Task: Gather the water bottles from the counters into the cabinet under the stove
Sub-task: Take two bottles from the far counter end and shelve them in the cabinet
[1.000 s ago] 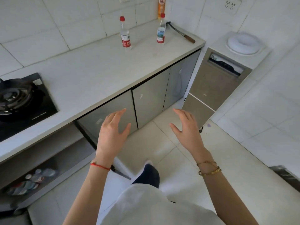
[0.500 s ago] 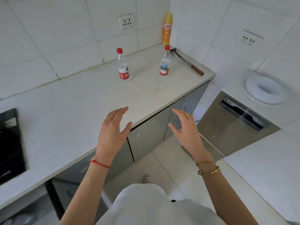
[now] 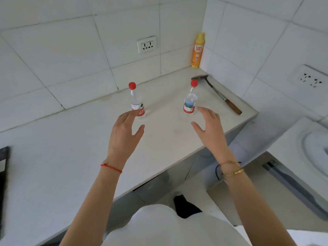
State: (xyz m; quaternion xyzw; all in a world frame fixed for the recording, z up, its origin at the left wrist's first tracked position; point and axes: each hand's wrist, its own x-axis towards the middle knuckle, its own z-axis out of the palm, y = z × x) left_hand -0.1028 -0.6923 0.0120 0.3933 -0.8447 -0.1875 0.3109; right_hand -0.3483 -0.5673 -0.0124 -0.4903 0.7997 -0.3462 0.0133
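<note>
Two clear water bottles with red caps stand upright on the white counter [image 3: 53, 157]. The left bottle [image 3: 136, 101] has a red label; the right bottle [image 3: 190, 100] has a blue and red label. My left hand [image 3: 124, 135] is open, fingers spread, its fingertips right at the base of the left bottle. My right hand [image 3: 209, 128] is open too, its fingers just beside the right bottle's lower part. Neither hand grips a bottle. The stove's black edge [image 3: 4, 174] shows at the far left; the cabinet under it is out of view.
An orange and yellow bottle [image 3: 197, 50] stands in the back corner. A cleaver with a wooden handle [image 3: 220, 95] lies along the counter's right edge. A wall socket [image 3: 146, 44] sits above. A lower appliance with a white round lid [image 3: 316, 153] stands at right.
The view has moved closer to the counter's far end. Both hands have reached forward from over the floor to the two bottles. The stove and its cabinet have slid out of view.
</note>
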